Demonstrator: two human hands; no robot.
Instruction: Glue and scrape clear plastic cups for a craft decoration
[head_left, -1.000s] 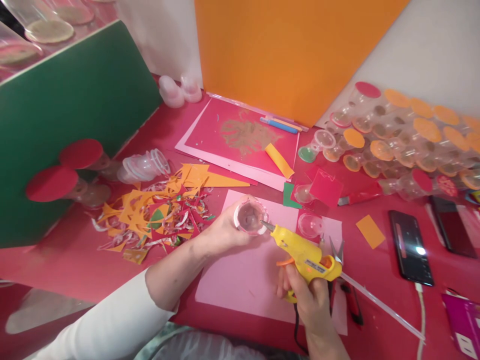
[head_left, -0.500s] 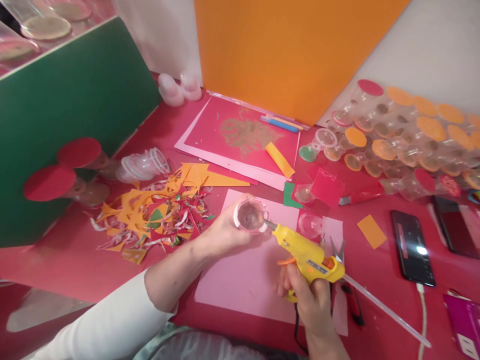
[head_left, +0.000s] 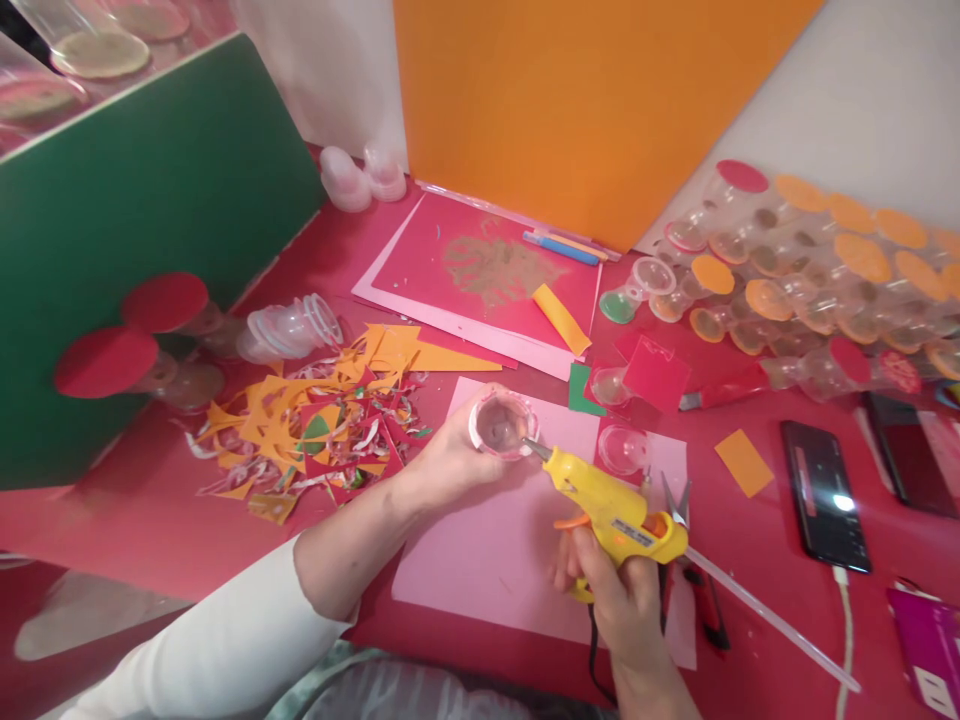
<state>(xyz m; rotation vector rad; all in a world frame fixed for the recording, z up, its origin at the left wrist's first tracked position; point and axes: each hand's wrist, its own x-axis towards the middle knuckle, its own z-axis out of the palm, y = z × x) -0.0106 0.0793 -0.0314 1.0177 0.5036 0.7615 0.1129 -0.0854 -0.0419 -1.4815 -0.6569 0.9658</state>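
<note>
At the cup (head_left: pixel 481 432), one glue gun (head_left: pixel 609 508); two hands engaged

Left hand (head_left: pixel 454 445): holding one plastic cup, fingers curved around its outer wall and opened only to its width. Right hand (head_left: pixel 615 590): closed about the handle of one yellow glue gun, beside the orange trigger. Gun body lies above and ahead of the right grip, nozzle at the right side of the cup's rim; contact cannot be confirmed. Long axis runs slantwise, nozzle pointing forward and left, toward the left grip. One clear glue stick (head_left: pixel 780 622) projects from the rear, rightward and back toward the person. Cup mouth faces up. Beneath both grips: one pink sheet (head_left: pixel 480 560). Left of the left grip: one heap of paper scraps (head_left: pixel 274 415), pieces uncounted; farther left, two red-topped containers (head_left: pixel 106 362). Right of the right grip: one pair of scissors (head_left: pixel 678 510) and, well apart, two phones (head_left: pixel 825 495).
</note>
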